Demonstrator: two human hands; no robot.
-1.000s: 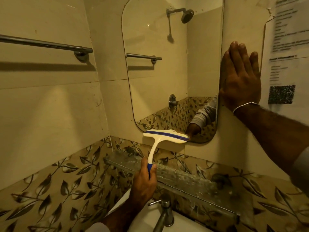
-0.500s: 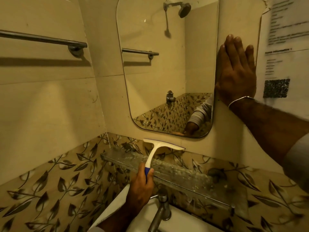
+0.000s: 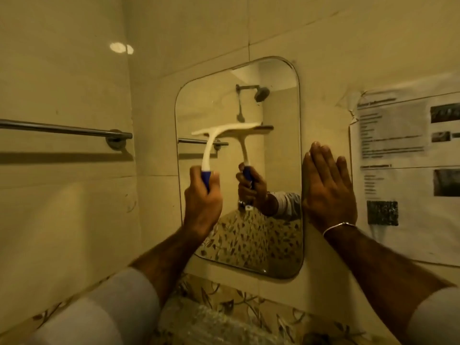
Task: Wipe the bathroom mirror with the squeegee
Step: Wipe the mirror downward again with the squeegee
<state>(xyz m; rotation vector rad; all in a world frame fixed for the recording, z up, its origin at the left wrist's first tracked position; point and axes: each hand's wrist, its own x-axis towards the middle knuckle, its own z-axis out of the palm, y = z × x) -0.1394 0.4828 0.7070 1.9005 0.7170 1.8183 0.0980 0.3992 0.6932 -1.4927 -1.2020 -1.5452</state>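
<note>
A rounded-corner mirror [image 3: 278,125] hangs on the beige tiled wall. My left hand [image 3: 202,197] grips the blue handle of a white squeegee [image 3: 211,140]. Its blade is raised in front of the mirror's upper left part, about level with the towel bar; whether it touches the glass I cannot tell. The squeegee and hand are reflected in the mirror. My right hand [image 3: 328,190] lies flat with fingers together on the wall at the mirror's right edge, a thin bracelet on the wrist.
A chrome towel bar [image 3: 64,129] runs along the left wall. A printed paper notice [image 3: 403,170] is stuck to the wall right of the mirror. A glass shelf [image 3: 206,317] sits below, over leaf-patterned tiles.
My left hand has lifted the squeegee from below the mirror's bottom edge to its upper left part. The view has tilted upward. My right hand stays flat at the mirror's right edge.
</note>
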